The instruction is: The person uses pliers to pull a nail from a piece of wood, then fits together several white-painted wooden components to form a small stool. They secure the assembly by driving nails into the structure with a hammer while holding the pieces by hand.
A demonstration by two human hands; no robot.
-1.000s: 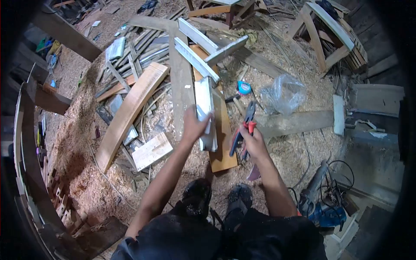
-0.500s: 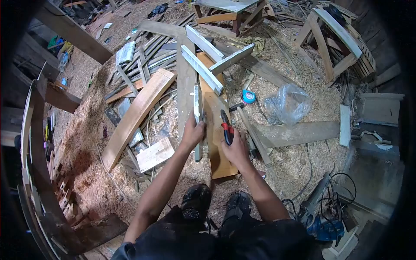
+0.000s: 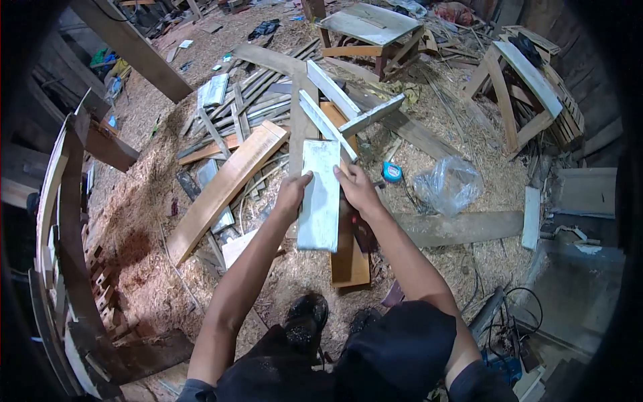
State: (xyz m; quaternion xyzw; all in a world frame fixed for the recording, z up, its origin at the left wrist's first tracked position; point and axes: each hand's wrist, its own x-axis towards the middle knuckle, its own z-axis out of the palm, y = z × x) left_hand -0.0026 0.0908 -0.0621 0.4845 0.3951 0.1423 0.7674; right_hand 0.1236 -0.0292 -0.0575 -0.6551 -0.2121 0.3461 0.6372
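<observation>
A short whitish board (image 3: 319,201) is held up in front of me with its broad face showing. My left hand (image 3: 293,193) grips its left edge, thumb on the face. On the right edge, my right hand (image 3: 358,187) is closed round the board near its upper part. A dark and red shape shows below my right hand, too hidden to make out. Beneath the board lies an orange-brown plank (image 3: 350,261). White-edged boards (image 3: 335,90) lie joined or crossed just beyond, and a blue tape measure (image 3: 392,172) rests to the right.
A curved plank (image 3: 228,191) and a pile of slats (image 3: 268,87) lie to the left. At right are a clear plastic bag (image 3: 447,185), a flat board (image 3: 462,229) and a blue power tool (image 3: 504,367) with cables. A low table (image 3: 372,25) stands ahead on shavings.
The whitish board has turned from edge-on to face-on. My right hand has moved from beside it onto its right edge; the red and black pliers it held are no longer clearly visible. The view has shifted.
</observation>
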